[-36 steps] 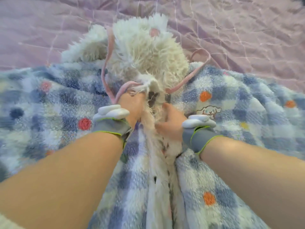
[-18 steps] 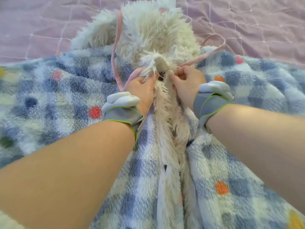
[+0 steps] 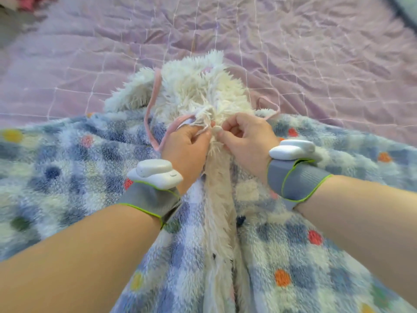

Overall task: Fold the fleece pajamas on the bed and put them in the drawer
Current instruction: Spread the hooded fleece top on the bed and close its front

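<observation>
A snug grey knitted fabric band edged with thin lime-green piping wraps each of the 2 wrists: the left wristband and the right wristband. Each band's piping also runs in a slanted line across the cloth. Just behind the left hand and the right hand, each band carries a smooth white rounded plastic unit made of 2 stacked lozenge-shaped pads. The left unit shows tiny dark marks, possibly a button or port. The right unit looks plain.

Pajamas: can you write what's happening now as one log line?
step: likely buttoning up | left hand: pinches white trim | right hand: pinches button | pajamas: spread on bed
</observation>
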Tool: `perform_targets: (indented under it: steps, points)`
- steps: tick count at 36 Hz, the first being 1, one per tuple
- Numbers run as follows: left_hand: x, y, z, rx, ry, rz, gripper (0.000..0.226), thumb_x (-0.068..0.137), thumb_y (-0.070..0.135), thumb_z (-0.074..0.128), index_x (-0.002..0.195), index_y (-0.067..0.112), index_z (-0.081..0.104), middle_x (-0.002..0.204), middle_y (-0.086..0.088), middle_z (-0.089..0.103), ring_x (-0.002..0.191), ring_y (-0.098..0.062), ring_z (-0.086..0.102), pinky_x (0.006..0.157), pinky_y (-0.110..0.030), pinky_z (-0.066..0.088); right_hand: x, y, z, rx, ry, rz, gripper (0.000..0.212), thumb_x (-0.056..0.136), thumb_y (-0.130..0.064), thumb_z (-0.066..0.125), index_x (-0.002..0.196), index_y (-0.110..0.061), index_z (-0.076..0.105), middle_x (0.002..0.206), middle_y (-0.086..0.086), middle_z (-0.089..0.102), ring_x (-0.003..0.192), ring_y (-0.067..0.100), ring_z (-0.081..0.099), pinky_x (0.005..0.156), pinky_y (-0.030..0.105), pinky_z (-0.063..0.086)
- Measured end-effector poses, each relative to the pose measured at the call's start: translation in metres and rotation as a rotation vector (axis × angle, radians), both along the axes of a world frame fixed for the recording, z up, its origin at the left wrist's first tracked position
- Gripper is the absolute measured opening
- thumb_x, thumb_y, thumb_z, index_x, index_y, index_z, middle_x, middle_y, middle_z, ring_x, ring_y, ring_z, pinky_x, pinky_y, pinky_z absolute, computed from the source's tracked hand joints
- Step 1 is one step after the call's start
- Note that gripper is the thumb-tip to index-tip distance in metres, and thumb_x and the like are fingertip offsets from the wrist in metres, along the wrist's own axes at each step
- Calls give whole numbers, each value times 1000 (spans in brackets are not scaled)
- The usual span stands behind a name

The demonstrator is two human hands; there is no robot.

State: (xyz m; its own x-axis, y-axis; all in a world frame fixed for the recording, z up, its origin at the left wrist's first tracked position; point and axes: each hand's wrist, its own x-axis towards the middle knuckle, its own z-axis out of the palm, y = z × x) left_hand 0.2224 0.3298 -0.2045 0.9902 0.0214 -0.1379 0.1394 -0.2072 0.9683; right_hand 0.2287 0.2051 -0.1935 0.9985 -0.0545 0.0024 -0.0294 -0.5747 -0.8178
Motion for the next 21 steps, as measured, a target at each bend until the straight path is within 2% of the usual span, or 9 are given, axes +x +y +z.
perform_targets:
  steps: [2, 4, 6, 8, 11, 13, 15, 19, 21]
  points:
    - [1, 6, 4, -59, 78, -32, 21, 67, 37, 58, 75, 27, 74, 89, -12, 71, 90, -30, 65, 93, -49, 51, 1, 1, 2, 49, 17, -11, 26, 83, -23, 67, 62, -26, 52, 64, 0, 56, 64, 18, 52, 67, 34, 48]
    - [3, 11, 6, -69, 117, -56, 21, 69, 24, 54, 59, 26, 72, 73, 0, 68, 80, -23, 61, 90, -47, 53, 1, 1, 3, 74, 38, -8, 26, 83, -20, 66, 62, -26, 53, 68, 5, 59, 67, 23, 55, 73, 44, 51]
    - [5, 15, 4, -71, 101, -108, 30, 85, 7, 54, 69, 25, 70, 73, 10, 68, 79, -17, 61, 82, -35, 57, 1, 2, 2, 75, 58, 0, 26, 84, -18, 65, 63, -26, 53, 70, 7, 61, 68, 25, 56, 76, 47, 52]
    - [5, 18, 4, -54, 55, -153, 27, 91, -4, 50, 87, 17, 68, 90, 3, 67, 80, -14, 63, 76, -25, 59, -1, 3, 1, 102, 88, 8, 26, 85, -15, 64, 64, -26, 54, 69, 7, 61, 67, 24, 55, 77, 50, 52]
    - [8, 24, 2, -7, 28, -172, 13, 86, -4, 60, 92, 5, 67, 89, -3, 62, 76, -11, 63, 77, -30, 59, -2, 6, -2, 128, 120, 31, 26, 85, -12, 65, 64, -26, 56, 65, 5, 59, 66, 24, 54, 76, 54, 52]
    - [10, 26, 1, 67, -17, -169, 4, 80, 4, 70, 83, 2, 68, 90, -8, 58, 81, -23, 64, 82, -42, 57, -3, 7, -2, 115, 112, 25, 24, 84, -13, 66, 65, -26, 59, 65, 3, 61, 66, 23, 56, 77, 54, 53]
    - [11, 25, 0, 145, -74, -150, 11, 72, 20, 75, 68, 21, 64, 87, -2, 57, 83, -31, 67, 83, -44, 56, -6, 8, -2, 83, 93, 0, 17, 84, -16, 65, 69, -24, 65, 70, 6, 67, 70, 24, 61, 80, 51, 53]
    - [13, 22, -2, 331, -163, -155, 32, 77, 18, 73, 61, 31, 49, 75, 13, 45, 69, -16, 59, 71, -11, 43, -13, 12, 0, 105, 122, -55, 18, 80, -36, 70, 67, -25, 66, 76, 5, 72, 71, 19, 63, 77, 37, 55]
    - [12, 20, -2, 417, -208, -158, 31, 78, 17, 72, 63, 27, 47, 71, 15, 43, 69, -12, 51, 64, -4, 35, -13, 15, -2, 96, 146, -78, 20, 77, -38, 72, 63, -27, 62, 69, -2, 68, 66, 11, 57, 71, 29, 49]
